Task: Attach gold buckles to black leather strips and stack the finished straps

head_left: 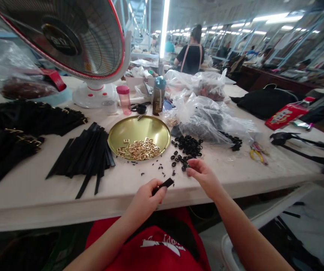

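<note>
My left hand (147, 197) is closed round the end of a black strap (164, 184) at the table's front edge; the strap's tip pokes out to the right. My right hand (203, 175) reaches over the table edge, its fingertips pinched at a small black ring (184, 166) at the near side of a scatter of black rings (188, 146). A round gold tray (139, 130) holding several gold buckles (139, 149) lies just beyond both hands. A fan-shaped bundle of black straps (87, 154) lies to the left of the tray.
A white table (235, 169) carries heaps of finished black straps (15, 128) at left, a red-rimmed fan (74, 34), a pink cup (124, 98), a dark bottle (158, 96), plastic bags (207, 113), pliers (256, 153). A person stands at the far end.
</note>
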### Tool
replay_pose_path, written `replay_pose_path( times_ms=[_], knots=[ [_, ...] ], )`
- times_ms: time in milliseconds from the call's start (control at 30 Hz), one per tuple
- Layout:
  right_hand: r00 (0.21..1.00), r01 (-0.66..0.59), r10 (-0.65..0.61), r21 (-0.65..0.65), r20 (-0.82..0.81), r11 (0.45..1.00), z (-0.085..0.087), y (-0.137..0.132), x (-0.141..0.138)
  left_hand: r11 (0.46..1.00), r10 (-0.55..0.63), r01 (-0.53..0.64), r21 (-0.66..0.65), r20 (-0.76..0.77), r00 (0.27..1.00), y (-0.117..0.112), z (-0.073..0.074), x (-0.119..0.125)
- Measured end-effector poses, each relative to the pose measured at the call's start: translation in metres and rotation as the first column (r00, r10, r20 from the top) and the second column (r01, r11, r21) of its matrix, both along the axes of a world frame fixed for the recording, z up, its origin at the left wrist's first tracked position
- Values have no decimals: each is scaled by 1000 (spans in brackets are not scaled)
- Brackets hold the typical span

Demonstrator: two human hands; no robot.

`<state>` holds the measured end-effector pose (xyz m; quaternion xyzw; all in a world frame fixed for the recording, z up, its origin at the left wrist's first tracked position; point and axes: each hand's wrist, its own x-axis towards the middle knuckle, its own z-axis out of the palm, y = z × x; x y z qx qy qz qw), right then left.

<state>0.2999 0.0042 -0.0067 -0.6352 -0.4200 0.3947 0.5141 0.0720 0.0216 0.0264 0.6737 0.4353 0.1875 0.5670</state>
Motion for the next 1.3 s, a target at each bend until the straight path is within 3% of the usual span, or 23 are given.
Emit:
replay_pose_path(
  times_ms=[133, 300, 400, 533, 700, 900, 1033, 1300],
  knots=[
    [936, -68, 47, -47, -348, 997, 20, -12, -61, 991, 80, -80, 109, 7, 997, -1, 5, 2],
    [802, -90, 25, -79, -597, 993, 11, -11, -92, 960, 156, -131, 246, -87, 984, -3, -2, -12],
    [815, -91, 17, -100, -579, 991, 2, -10, -97, 960, 151, -119, 254, -114, 982, -4, -9, -18],
    [912, -47, -8, -124, -410, 991, -5, -12, -96, 972, 115, -81, 222, -146, 983, -3, -15, -21],
    [967, -136, 104, -127, -231, 983, -13, -12, -94, 990, -16, 32, 138, -120, 993, 4, -19, -28],
    [941, -172, 121, -141, -317, 975, -21, -7, -99, 998, -39, 37, -54, -30, 999, 10, -24, -36],
    [883, -177, 94, -142, -460, 974, -25, -5, -102, 998, -51, 49, -37, -56, 997, 10, -28, -38],
    [902, -225, 138, -172, -409, 959, -31, -8, -99, 981, -174, 186, 48, -192, 966, 14, -26, -40]
  ],
)
